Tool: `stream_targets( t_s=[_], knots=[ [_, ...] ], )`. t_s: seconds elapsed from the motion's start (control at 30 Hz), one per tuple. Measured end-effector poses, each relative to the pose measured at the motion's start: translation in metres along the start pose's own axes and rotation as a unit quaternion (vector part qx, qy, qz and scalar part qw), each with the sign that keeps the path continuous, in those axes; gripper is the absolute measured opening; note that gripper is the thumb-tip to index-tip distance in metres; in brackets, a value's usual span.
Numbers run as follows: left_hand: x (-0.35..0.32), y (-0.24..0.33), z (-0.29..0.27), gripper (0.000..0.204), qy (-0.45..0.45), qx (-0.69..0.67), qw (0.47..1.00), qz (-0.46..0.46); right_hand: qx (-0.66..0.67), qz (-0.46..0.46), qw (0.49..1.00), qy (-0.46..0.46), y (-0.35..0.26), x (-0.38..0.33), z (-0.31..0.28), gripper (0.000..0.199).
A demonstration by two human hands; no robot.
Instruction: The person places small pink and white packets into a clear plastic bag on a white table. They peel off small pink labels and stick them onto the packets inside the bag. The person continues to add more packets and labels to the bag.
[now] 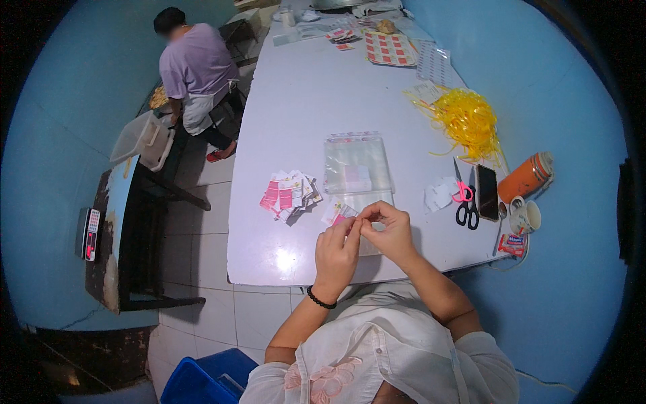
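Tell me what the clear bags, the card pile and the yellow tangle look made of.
Clear bags: thin, glossy plastic film, judging by their see-through shine. Card pile: probably paper or thin card, flat with pink-printed faces. Yellow tangle: likely plastic ribbon, its narrow strips curling and glossy.

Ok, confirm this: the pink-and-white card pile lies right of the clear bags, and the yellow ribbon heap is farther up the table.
Wrong side: the head view shows the card pile left of the clear bags. The yellow ribbon heap is farther up.

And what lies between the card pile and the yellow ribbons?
The head view shows clear plastic bags there, then bare table toward the ribbons.
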State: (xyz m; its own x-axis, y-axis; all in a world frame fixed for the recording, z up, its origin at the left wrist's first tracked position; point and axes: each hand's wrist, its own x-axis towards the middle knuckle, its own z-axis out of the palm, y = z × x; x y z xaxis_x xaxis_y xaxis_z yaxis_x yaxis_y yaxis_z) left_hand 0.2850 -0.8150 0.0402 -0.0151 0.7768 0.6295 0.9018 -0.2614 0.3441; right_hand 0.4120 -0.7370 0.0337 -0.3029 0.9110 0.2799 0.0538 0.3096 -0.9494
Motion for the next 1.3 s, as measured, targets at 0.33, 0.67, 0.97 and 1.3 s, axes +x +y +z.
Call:
stream_targets(
  t_s=[0.33,0.67,0.97,1.3],
  knots=[
    [0.011,-0.002,0.003,0.040,0.005,-0.010,1.000,-0.007,0.016,-0.020,0.999,0.027,0.009,0.007,0.004,0.007],
    [0.024,-0.008,0.002,0.016,0.040,-0.128,0.988,-0.073,0.074,0.021,0.997,-0.009,0.006,-0.001,-0.004,0.011],
    [0.024,-0.078,-0.037,0.009,0.081,-0.292,0.918,-0.256,-0.115,-0.016,0.970,0.211,0.046,0.016,-0.122,0.024],
    [0.027,-0.013,0.028,0.027,-0.103,-0.500,0.815,-0.275,-0.006,-0.031,0.999,0.032,-0.003,-0.004,-0.057,0.023]
  ],
)
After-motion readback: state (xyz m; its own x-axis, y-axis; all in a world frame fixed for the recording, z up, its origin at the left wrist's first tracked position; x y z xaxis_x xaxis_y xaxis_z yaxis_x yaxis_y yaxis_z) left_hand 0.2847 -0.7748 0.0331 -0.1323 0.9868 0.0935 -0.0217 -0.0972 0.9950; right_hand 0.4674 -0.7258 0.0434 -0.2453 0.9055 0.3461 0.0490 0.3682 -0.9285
